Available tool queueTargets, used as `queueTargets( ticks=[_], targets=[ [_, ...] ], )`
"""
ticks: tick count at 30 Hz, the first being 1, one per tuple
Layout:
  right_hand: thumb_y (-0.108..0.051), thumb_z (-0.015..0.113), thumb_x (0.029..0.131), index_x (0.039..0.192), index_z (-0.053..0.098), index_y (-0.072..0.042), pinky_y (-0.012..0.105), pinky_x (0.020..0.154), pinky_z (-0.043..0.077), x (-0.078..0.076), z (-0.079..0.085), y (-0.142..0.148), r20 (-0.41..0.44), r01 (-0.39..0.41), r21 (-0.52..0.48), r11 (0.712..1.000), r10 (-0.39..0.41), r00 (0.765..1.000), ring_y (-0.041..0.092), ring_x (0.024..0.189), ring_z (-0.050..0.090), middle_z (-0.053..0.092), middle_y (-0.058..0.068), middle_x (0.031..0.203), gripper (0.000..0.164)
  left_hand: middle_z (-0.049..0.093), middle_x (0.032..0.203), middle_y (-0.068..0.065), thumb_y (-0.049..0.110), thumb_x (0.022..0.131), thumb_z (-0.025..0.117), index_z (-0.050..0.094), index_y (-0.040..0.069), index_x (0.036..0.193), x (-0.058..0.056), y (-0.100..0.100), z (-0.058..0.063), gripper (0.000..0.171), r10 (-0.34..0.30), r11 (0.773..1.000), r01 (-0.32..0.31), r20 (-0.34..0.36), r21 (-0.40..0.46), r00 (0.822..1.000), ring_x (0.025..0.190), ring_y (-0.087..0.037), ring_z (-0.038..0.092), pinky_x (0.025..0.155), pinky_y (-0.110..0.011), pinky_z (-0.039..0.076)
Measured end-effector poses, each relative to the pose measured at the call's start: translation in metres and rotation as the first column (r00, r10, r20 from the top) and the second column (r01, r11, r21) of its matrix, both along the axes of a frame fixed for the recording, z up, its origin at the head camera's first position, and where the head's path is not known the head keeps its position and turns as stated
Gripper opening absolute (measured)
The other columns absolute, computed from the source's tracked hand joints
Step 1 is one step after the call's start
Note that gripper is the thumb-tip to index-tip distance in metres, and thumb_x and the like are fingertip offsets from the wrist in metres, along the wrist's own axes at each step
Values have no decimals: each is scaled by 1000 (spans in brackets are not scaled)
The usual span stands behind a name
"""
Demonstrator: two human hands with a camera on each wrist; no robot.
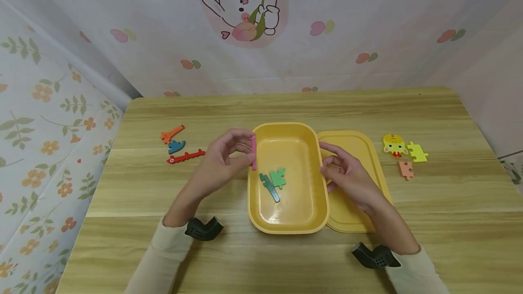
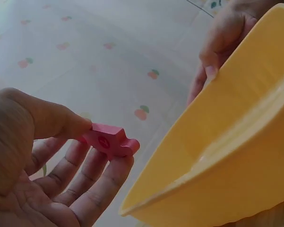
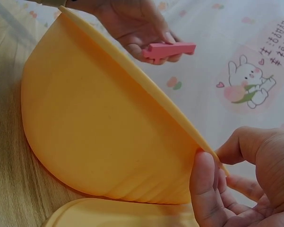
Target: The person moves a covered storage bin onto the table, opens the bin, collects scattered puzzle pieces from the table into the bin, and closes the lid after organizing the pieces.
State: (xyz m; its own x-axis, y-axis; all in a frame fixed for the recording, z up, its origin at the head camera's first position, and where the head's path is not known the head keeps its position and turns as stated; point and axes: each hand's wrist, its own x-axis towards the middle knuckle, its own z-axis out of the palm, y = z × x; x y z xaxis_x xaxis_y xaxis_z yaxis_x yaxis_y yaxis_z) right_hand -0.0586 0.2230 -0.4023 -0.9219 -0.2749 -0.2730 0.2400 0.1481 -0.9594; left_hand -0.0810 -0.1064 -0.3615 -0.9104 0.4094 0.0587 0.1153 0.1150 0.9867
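My left hand (image 1: 228, 155) pinches a pink puzzle piece (image 2: 108, 139) between thumb and fingertips, at the left rim of a yellow plastic box (image 1: 288, 230). A small dark red mark shows on the piece in the left wrist view. On the box's right side, my right hand (image 1: 347, 171) pinches the rim between thumb and fingers, as the right wrist view shows. Inside the box lie a light green puzzle piece (image 1: 278, 178) and a dark green, long-tailed piece (image 1: 270, 188), close together toward the left.
A yellow lid (image 1: 347, 214) lies right of the box, partly under my right hand. Farther left are orange (image 1: 172, 134), blue (image 1: 176, 147) and red (image 1: 185, 156) pieces. At right lie a yellow animal-face piece (image 1: 394, 145), a bright yellow piece (image 1: 417, 152) and a salmon piece (image 1: 406, 169).
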Motion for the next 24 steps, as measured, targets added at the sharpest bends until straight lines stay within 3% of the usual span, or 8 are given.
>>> queueTargets(
  ticks=[4,7,10,12,16,20,24],
  targets=[
    [0,58,97,154,36,-15,29,57,60,0,-1,0,-2,-2,-14,1000,2,1000,6,71,62,59,-1,100,63,63,119,-10,5,95,67,56,11,132,3,5,0,39,-13,1000,13,-21,-11,1000,107,-25,64,81,-38,64],
    [0,58,97,155,36,-14,28,57,60,0,-1,0,2,-4,-20,1000,4,1000,6,70,63,59,-2,99,63,65,119,-5,10,95,69,58,18,130,7,8,2,38,-5,995,-1,-65,-99,998,108,-18,64,86,-32,63],
    [1,57,97,155,36,-14,28,56,60,0,-1,0,3,-2,-16,1000,2,1000,6,70,62,59,-4,98,63,66,119,3,15,95,69,61,24,128,11,13,3,35,-32,982,2,-155,-191,987,109,-12,65,90,-29,61],
    [1,56,97,155,36,-14,28,56,60,-1,-1,0,1,-1,-14,1000,1,1000,7,69,62,58,-4,97,63,66,120,6,14,95,69,63,25,128,14,15,3,35,-68,971,12,-230,-238,971,108,-9,65,92,-29,60],
    [2,56,97,155,36,-14,29,57,60,-1,-1,0,2,-1,-18,1000,1,1000,6,70,62,59,-4,98,63,67,117,7,9,94,69,66,24,129,17,18,2,38,-148,940,16,-362,-341,920,103,-7,62,85,-27,60],
    [1,56,98,155,35,-13,29,56,60,1,-2,0,9,-1,-26,1000,1,1000,6,69,62,59,-4,98,62,67,112,8,8,93,70,69,24,129,20,23,2,39,-203,901,3,-415,-435,887,99,-6,57,79,-28,57],
    [0,56,98,155,35,-13,29,56,60,1,-2,0,6,-1,-19,1000,1,1000,6,70,62,59,-3,98,63,68,111,8,7,93,70,70,24,129,22,27,0,40,-238,879,-9,-457,-476,857,102,-6,58,84,-24,56]
  ],
)
